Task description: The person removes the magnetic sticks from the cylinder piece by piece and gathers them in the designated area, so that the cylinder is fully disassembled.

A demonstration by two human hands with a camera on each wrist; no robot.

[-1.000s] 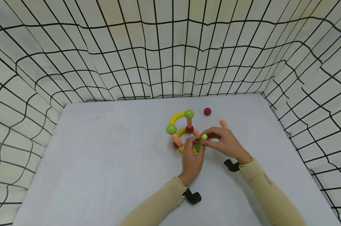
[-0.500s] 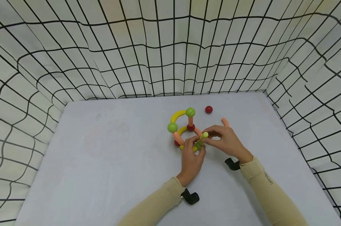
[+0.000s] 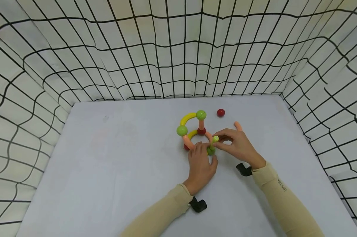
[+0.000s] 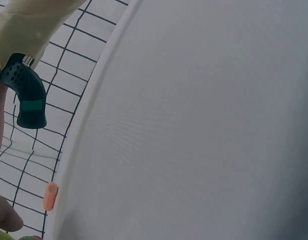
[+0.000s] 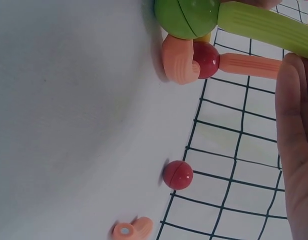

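A toy frame of magnetic rods and balls stands on the table, with green balls (image 3: 182, 130) on top, red balls (image 3: 201, 131) below and yellow curved rods (image 3: 188, 118). At its near right corner, a light green rod (image 3: 215, 139) rises from a green ball (image 5: 188, 16). My right hand (image 3: 237, 147) pinches this rod near its upper end between thumb and fingers. My left hand (image 3: 199, 168) lies over the front of the frame, fingers extended and thumb spread apart, covering most of the front curved rod. In the left wrist view only part of the left hand (image 4: 8, 216) shows.
Behind the frame lies a loose red ball (image 3: 221, 113). A loose orange curved rod (image 3: 238, 126) lies beyond the right hand, partly hidden by it. Black grid netting (image 3: 178, 56) over white walls surrounds the white table (image 3: 122, 148) at the back and sides.
My left fingers have come away from around the near green ball and shifted left over the frame's front. The right hand keeps its pinch on the light green rod. The head view has tilted slightly.
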